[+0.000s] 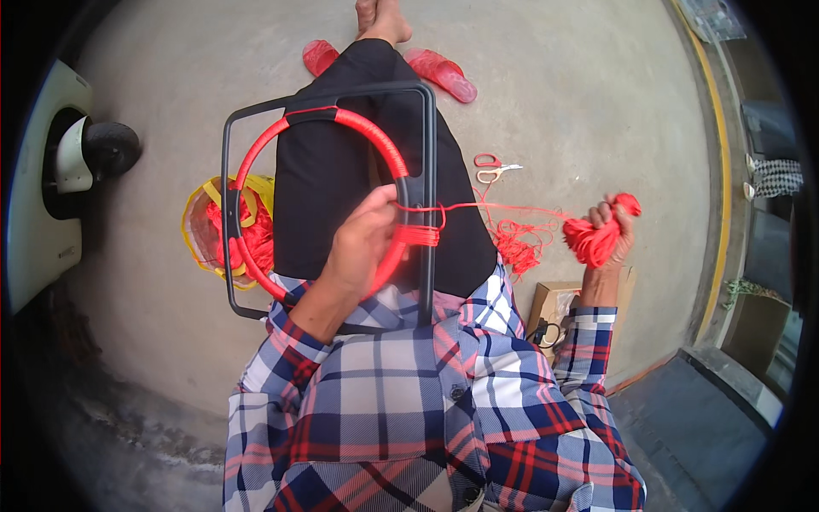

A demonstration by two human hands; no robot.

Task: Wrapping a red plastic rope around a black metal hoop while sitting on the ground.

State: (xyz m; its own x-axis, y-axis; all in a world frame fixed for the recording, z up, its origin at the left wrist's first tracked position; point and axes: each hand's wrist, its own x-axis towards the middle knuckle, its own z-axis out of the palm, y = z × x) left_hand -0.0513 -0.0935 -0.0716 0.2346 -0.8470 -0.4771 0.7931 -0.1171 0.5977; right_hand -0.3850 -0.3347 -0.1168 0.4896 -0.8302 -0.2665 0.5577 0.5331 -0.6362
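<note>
A black frame (pixel 328 96) with a ring (pixel 375 141) inside it rests over my lap. Red cord is wrapped tightly round much of the ring, and black stretches show between the wraps. My left hand (pixel 358 243) grips the ring's right side, beside several red loops (pixel 420 235) that reach round the frame's right bar. Out to the right, my right hand (pixel 621 243) is closed round a bundle of red cord (pixel 590 241). From the bundle, a strand of cord (pixel 512 206) runs nearly straight to the ring by my left fingertips.
Loose red cord (pixel 520 243) lies on the floor at right, near red-handled scissors (pixel 489 168). A cardboard box (pixel 543 299) sits below it. At left stand a yellow bag (pixel 189 224) of red material and a wheeled vehicle (pixel 51 239). Red slippers (pixel 439 74) lie by my feet.
</note>
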